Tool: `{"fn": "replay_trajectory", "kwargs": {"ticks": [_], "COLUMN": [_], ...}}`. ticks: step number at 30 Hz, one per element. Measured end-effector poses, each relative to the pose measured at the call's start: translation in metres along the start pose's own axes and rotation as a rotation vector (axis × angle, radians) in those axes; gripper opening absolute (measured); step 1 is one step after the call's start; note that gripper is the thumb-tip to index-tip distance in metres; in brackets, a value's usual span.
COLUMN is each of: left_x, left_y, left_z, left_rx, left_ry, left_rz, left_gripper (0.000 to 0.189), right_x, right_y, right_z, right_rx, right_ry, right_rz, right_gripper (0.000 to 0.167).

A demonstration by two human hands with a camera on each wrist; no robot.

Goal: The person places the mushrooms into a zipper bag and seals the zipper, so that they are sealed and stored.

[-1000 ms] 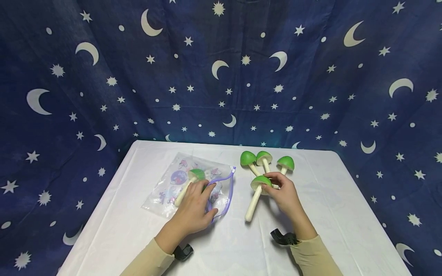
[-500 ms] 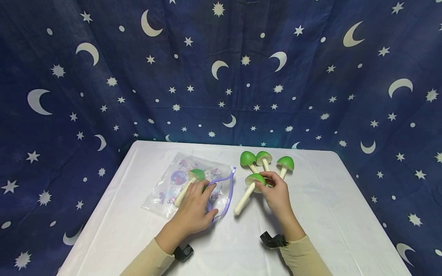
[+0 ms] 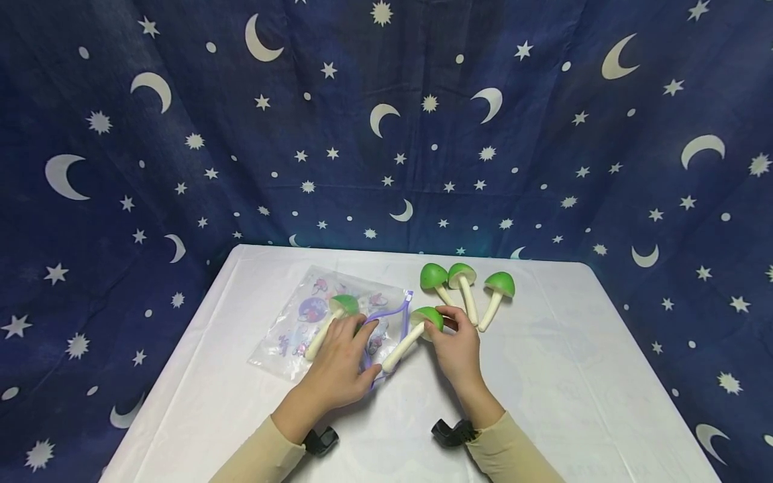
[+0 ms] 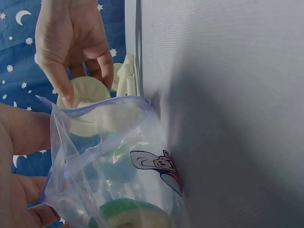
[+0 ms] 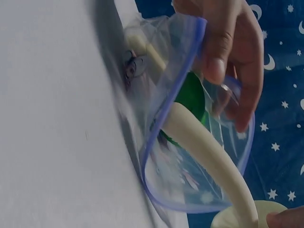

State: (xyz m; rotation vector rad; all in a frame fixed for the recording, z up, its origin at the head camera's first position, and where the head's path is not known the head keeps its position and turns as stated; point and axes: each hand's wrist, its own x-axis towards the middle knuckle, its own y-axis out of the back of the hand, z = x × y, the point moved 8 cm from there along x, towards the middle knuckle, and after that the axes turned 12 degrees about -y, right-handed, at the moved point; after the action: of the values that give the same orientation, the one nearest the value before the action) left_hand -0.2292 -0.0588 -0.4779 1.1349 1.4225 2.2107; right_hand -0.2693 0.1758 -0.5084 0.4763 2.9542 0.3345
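Note:
My left hand (image 3: 339, 362) holds the mouth of a clear zip bag (image 3: 284, 329) with a purple zip edge, keeping it spread. Inside the bag lies a toy mushroom (image 3: 344, 305) with a green cap and a pale stem; a green cap (image 4: 128, 211) also shows in the left wrist view. My right hand (image 3: 457, 345) pinches another toy mushroom (image 3: 403, 349) by its cap. Its stem points left into the bag's mouth, as the right wrist view shows a pale stem (image 5: 209, 149) crossing the purple rim. The cap is outside the bag.
Three more green-capped toy mushrooms lie behind my right hand: a left one (image 3: 433, 276), a middle one (image 3: 462, 276) and a right one (image 3: 499, 285). The white table (image 3: 574, 376) ends at a dark blue curtain (image 3: 386, 168) with moons and stars.
My right hand has moved left with the mushroom, from beside the other mushrooms to the bag, and its stem end is now at the mouth. The left hand and bag have stayed put.

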Motion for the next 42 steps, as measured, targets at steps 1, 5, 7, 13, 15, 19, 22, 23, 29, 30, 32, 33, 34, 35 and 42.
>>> {"fn": "replay_trajectory", "kwargs": {"ticks": [1,5,7,13,15,19,22,23,29,30,32,33,34,35,42], "left_x": [0.000,0.000,0.001,0.001,0.001,0.001,0.001,0.001,0.001,0.001,0.001,0.001,0.001,0.001,0.001], "left_y": [0.000,0.000,0.000,0.001,0.000,0.000,0.000,0.000,0.000,0.000,0.000,0.000,-0.001,-0.001,-0.002], "left_z": [0.000,-0.001,0.000,0.000,-0.001,-0.001,-0.001,-0.001,0.000,0.000,0.000,0.000,0.000,0.000,-0.001], "left_rx": [0.001,0.003,0.003,0.008,0.011,0.013,0.013,0.015,0.014,0.013,0.011,0.010,0.008,0.006,0.005], "left_ry": [0.001,0.004,0.003,0.005,0.007,0.009,0.006,0.005,-0.002,-0.002,-0.002,-0.002,-0.001,0.000,0.008], "left_rz": [0.001,0.008,0.011,0.009,0.005,0.000,-0.001,-0.001,0.000,0.001,0.002,0.002,0.001,0.001,-0.008], "left_gripper": [0.079,0.079,0.078,0.078,0.078,0.079,0.079,0.079,0.079,0.079,0.079,0.079,0.079,0.079,0.080], "right_x": [-0.001,-0.004,-0.006,-0.012,-0.013,-0.017,-0.018,-0.018,-0.019,-0.019,-0.019,-0.020,-0.020,-0.020,-0.019], "right_y": [-0.002,-0.010,-0.014,-0.029,-0.033,-0.042,-0.047,-0.048,-0.055,-0.055,-0.056,-0.056,-0.056,-0.056,-0.061], "right_z": [-0.001,0.000,0.000,0.002,0.002,0.002,0.002,0.002,0.000,0.000,-0.001,-0.001,-0.001,-0.001,0.001], "right_rx": [0.000,0.010,0.015,0.019,0.020,0.014,0.017,0.019,0.022,0.019,0.007,0.003,-0.003,-0.004,-0.015], "right_ry": [0.007,0.009,0.008,0.007,0.010,0.013,0.014,0.015,0.030,0.035,0.047,0.052,0.056,0.057,0.010], "right_rz": [0.003,0.017,0.022,0.022,0.020,0.009,-0.005,-0.010,-0.026,-0.026,-0.020,-0.018,-0.015,-0.015,-0.046], "right_gripper": [0.034,0.034,0.033,0.032,0.032,0.032,0.033,0.032,0.032,0.033,0.033,0.033,0.033,0.034,0.036]}}
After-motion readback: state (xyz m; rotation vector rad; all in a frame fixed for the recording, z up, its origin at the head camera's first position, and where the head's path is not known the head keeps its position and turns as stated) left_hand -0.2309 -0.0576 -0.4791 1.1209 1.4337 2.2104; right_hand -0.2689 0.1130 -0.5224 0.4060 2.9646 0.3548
